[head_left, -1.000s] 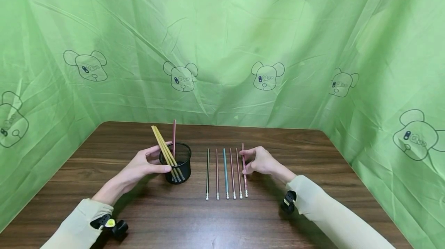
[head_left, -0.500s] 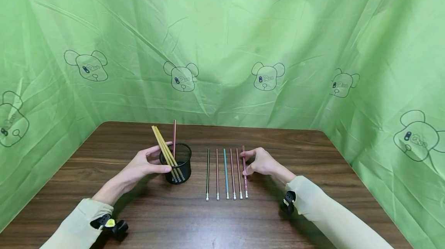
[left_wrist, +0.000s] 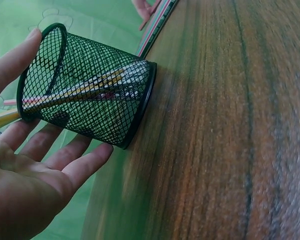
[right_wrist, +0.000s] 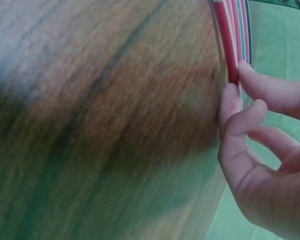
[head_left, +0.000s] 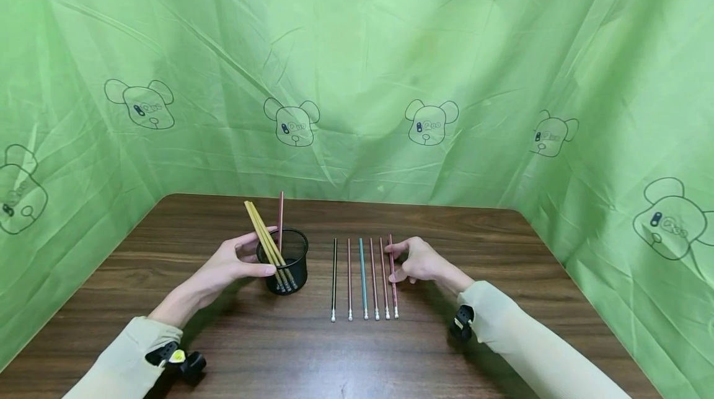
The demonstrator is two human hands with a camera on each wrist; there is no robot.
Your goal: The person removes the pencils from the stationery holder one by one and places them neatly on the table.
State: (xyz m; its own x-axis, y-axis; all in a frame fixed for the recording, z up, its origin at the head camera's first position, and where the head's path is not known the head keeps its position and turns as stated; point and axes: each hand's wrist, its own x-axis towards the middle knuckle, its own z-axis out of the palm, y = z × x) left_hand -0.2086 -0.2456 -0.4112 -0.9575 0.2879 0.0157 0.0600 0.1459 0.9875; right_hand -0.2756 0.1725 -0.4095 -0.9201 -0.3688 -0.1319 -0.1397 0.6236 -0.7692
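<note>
My left hand (head_left: 240,261) holds a black mesh pencil cup (left_wrist: 105,65) by its side, thumb at the rim and fingers around the wall. The cup stands upright on the table. Several yellow pencils (head_left: 258,225) lean left in it, along with one pink pencil (head_left: 281,207). To its right, a row of pencils lies parallel, white eraser ends toward me: a dark one (head_left: 334,275), a blue one (head_left: 363,275) and several pinkish ones (head_left: 349,275). My right hand (head_left: 417,259) pinches the rightmost pink pencil (right_wrist: 227,40) between thumb and finger.
The brown wood-grain table (head_left: 268,355) has its far edge against a green curtain (head_left: 357,77) printed with bear outlines. The curtain also runs along both sides. A dark camera strap (head_left: 463,323) sits on each wrist.
The rightmost pencil has slid slightly toward me, its eraser end now level with its neighbours. My right hand moved a little with it. The left hand and the cup have stayed put.
</note>
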